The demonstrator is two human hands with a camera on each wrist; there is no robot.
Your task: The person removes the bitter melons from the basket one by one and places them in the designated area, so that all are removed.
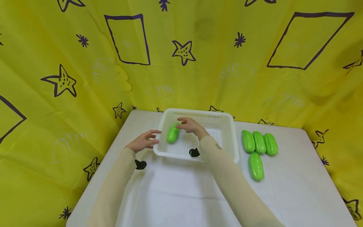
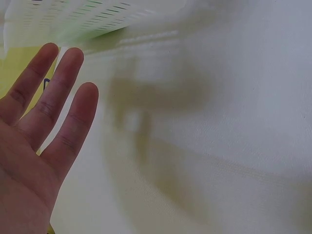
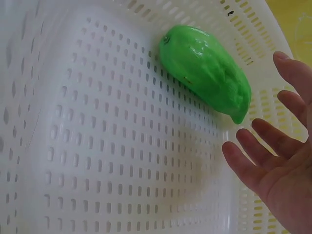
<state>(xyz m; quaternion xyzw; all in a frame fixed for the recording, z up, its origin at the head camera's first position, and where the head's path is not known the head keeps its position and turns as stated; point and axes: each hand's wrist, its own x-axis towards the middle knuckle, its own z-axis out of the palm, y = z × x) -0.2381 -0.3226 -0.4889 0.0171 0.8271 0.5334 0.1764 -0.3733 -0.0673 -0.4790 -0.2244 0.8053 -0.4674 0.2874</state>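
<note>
A white perforated plastic basket [image 1: 227, 138] stands on the table with one glossy green gourd-shaped vegetable [image 1: 172, 133] lying along its left side. In the right wrist view this vegetable [image 3: 204, 70] rests on the slotted floor against the wall, its pointed tip towards the hand. My right hand [image 1: 191, 126] hovers over the basket beside the vegetable's far end, fingers spread and holding nothing. Next to the basket's left rim is my left hand [image 1: 144, 142], fingers extended. The left wrist view shows that hand [image 2: 44, 112] with its palm bare, fingertips near the basket wall.
Right of the basket, several similar green vegetables [image 1: 259, 142] lie on the white-covered table [image 1: 175, 195]: three side by side, another green vegetable [image 1: 256, 167] in front of them. A yellow curtain [image 1: 210, 78] with dark drawings hangs behind and at both sides.
</note>
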